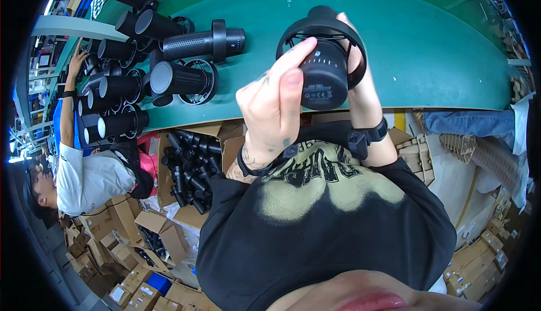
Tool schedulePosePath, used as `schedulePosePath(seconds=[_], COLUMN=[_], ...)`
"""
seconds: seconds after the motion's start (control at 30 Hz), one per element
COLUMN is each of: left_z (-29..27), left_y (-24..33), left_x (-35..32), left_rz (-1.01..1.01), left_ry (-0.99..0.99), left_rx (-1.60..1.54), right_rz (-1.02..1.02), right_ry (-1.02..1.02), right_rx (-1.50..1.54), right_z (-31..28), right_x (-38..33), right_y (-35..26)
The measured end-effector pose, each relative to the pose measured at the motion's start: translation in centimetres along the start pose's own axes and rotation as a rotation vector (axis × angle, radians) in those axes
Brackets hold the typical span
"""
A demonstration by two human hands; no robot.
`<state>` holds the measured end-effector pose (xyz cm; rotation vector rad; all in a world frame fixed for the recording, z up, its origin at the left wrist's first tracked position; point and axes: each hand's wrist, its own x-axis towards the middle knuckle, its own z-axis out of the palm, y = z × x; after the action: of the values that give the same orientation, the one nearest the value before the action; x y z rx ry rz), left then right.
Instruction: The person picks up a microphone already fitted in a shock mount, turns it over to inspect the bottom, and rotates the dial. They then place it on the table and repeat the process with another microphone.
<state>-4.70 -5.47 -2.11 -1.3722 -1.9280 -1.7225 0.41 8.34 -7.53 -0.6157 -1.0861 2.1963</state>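
I hold a black cylindrical device (324, 74) with a round ring guard around it, above the near edge of the green table (428, 46). My left hand (276, 99) grips its front and left side, the thumb lying across the cylinder's body. My right hand (358, 77) holds it from behind and from the right, fingers passing through the ring. A dark band (366, 136) sits on my right wrist and a thin one on my left wrist.
Several similar black cylinders with rings (180, 57) lie grouped on the table's left part. An open cardboard box of black tubes (191, 170) stands under the table edge. A co-worker in a white shirt (84, 175) reaches toward the devices at far left. Cardboard boxes (141, 237) cover the floor.
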Motion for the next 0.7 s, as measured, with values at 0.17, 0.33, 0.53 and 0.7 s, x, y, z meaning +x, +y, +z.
schedulePosePath(seconds=[0.17,0.33,0.53,0.7], left_z=[0.4,0.4,0.2,0.2], left_y=[1.9,2.5,3.1,3.3], left_x=[-0.7,0.3,1.0,1.5], left_rz=[-0.311,-0.323,-0.318,-0.299], left_ry=[0.011,-0.017,0.008,0.047], left_rx=[-0.127,-0.121,-0.065,-0.050], right_rz=[-0.042,0.094,0.213,0.203], right_ry=[-0.060,-0.115,-0.122,-0.104], right_rx=[-0.205,-0.104,-0.064,-0.063], right_z=[0.1,0.8,1.5,2.0], right_x=[1.3,-1.0,-1.9,-2.2], right_y=[-2.0,-0.7,-0.5,-0.9])
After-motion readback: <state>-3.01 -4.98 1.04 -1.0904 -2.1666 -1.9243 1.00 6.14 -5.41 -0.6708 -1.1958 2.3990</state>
